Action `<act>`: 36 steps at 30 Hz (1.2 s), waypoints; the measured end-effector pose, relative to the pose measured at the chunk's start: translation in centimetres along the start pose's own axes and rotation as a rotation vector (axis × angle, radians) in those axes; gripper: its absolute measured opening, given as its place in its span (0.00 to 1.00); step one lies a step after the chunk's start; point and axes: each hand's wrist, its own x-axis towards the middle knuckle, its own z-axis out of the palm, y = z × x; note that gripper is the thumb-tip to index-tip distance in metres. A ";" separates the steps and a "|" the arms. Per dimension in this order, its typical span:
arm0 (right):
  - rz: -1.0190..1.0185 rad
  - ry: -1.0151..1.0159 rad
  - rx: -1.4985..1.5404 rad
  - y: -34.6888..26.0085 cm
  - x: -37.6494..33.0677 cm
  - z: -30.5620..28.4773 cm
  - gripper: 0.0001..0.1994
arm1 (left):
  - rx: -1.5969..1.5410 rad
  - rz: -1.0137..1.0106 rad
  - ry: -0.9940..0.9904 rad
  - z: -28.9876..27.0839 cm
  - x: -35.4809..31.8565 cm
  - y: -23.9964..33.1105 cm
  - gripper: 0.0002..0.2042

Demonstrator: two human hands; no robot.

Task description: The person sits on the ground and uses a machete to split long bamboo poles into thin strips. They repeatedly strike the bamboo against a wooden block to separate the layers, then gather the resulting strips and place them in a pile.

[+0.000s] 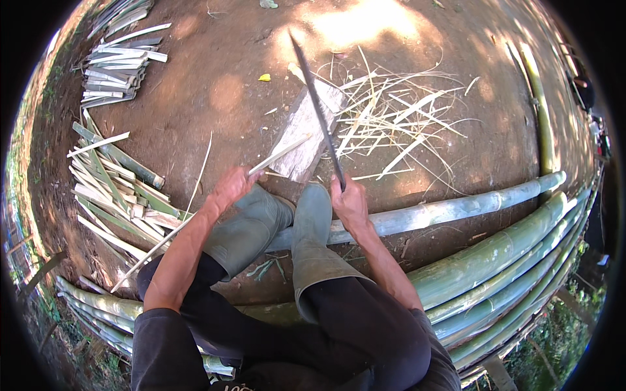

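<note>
My left hand (233, 186) is closed round one end of a pale bamboo strip (282, 154), whose far end lies over a worn wooden block (301, 130) on the ground. In my right hand (350, 201) is the handle of a machete (317, 104). Its long dark blade points up and away, passing above the right side of the block. The handle is mostly hidden by my fingers. Thin shavings (398, 117) lie in a loose heap just right of the block.
Split bamboo pieces (120, 195) are piled at my left, with stacked bundles (117, 72) beyond. Green boots (313, 225) on my feet stand near the block. A bamboo pole (450, 214) crosses in front of me; several thicker poles (495, 254) lie at the right.
</note>
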 end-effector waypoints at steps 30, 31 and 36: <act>-0.062 -0.078 -0.214 7.8 1.0 2.4 0.18 | -0.081 0.008 0.062 3.1 0.2 -0.9 0.20; -0.051 -0.083 -0.175 8.3 1.7 2.4 0.18 | -0.071 0.008 0.074 3.3 0.5 -1.3 0.20; -0.023 -0.058 0.054 0.5 1.7 -0.6 0.19 | -0.091 -0.039 0.103 2.9 -0.1 -0.7 0.19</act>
